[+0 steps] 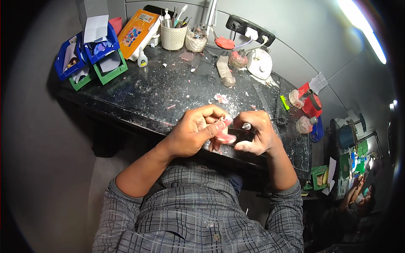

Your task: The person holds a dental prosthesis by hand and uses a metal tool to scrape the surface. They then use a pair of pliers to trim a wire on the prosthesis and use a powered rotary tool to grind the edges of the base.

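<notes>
Over the front edge of the black workbench (143,99), my left hand (192,130) pinches a curved pink piece with whitish parts, which looks like a denture (228,138). Fingers and thumb hide much of it. Close on its right, my right hand (262,131) is closed around a slim tool (246,126) with a silvery rounded end. The rest of that tool is mostly hidden by the fingers, and I cannot make out its working tip. Behind my hands, a pale pink scrap (221,98) lies on the bench among white crumbs.
Blue and green bins (110,63) stand at the back left, near a white cup of tools (174,37) and a small dropper bottle (142,57). A ruler (260,96), a yellow-green marker (284,102) and several jars lie rightward. A person (358,200) works at far right.
</notes>
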Available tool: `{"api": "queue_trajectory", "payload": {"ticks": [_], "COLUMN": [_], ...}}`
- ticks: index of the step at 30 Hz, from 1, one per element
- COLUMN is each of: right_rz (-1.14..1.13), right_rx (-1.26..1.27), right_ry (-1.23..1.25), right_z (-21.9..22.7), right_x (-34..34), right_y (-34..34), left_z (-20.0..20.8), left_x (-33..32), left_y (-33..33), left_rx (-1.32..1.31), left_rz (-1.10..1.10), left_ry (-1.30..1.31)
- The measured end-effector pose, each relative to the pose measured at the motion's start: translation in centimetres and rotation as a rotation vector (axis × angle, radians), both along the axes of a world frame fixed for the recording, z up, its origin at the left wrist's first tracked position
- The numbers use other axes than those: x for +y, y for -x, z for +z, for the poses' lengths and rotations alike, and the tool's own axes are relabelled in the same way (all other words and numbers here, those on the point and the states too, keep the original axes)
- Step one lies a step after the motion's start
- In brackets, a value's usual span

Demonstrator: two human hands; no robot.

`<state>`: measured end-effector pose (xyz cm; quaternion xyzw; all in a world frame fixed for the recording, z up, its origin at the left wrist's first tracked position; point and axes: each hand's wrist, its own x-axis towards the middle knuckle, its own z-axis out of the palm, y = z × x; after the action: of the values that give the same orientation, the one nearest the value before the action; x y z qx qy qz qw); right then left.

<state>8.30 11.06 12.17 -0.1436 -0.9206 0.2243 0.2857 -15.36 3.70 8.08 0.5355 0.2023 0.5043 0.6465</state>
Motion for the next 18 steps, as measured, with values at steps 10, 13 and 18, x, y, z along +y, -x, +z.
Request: {"api": "queue_trajectory", "payload": {"ticks": [10, 13, 18], "right_rz": [-0.028, -0.009, 0.052], "right_rx": [0.003, 0.0, -0.044], "right_ry": [-0.024, 0.03, 0.022], "right_z": [-0.3, -0.4, -0.1], "right_x": [-0.4, -0.5, -0.4], "right_y": [0.0, 0.0, 0.0], "left_z": [1.2, 1.5, 1.8], "left_x": [-1.3, -1.4, -1.5], "left_y": [-0.9, -0.9, -1.0], "left_rx": [0.074, 0.098, 0.086], "left_rz": [-0.066, -0.08, -0.089], "left_ry": [0.066, 0.047, 0.054]}}
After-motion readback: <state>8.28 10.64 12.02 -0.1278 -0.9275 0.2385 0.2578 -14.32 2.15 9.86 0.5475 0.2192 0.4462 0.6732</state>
